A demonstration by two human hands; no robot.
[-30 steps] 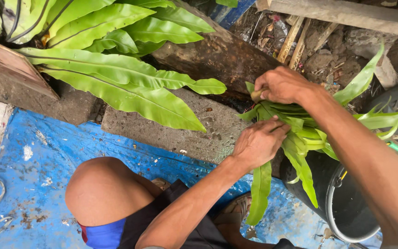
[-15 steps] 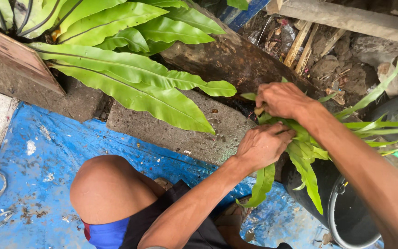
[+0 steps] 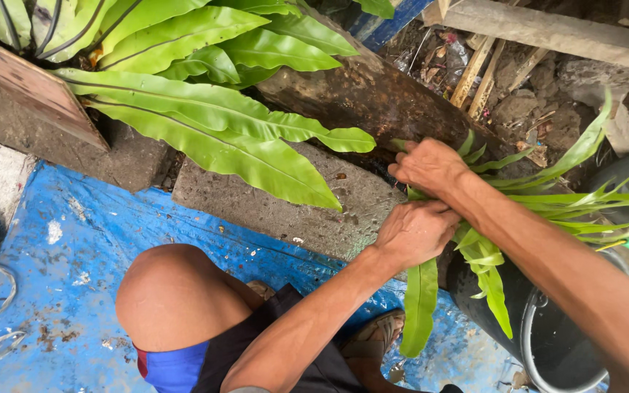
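A small fern plant (image 3: 533, 200) with long narrow green leaves lies over the rim of a black bucket (image 3: 547, 335) at the lower right. My left hand (image 3: 415, 231) is closed around the base of its leaves, with one broad leaf (image 3: 420, 306) hanging down below the fist. My right hand (image 3: 431, 166) is just above, fingers curled into the same leaf bases against a dark brown log (image 3: 373, 94). What lies under the two hands is hidden.
A large bird's-nest fern (image 3: 205, 94) spreads across the upper left, over a concrete block (image 3: 285, 211). My bare knee (image 3: 176, 298) is over a blue painted floor (image 3: 60, 291). Rubble and wooden slats (image 3: 489, 65) lie at the top right.
Both hands have stayed on the small plant's base and shifted slightly; the right hand has closed in nearer the left. The leaves have bunched tighter and the view has tilted a little.
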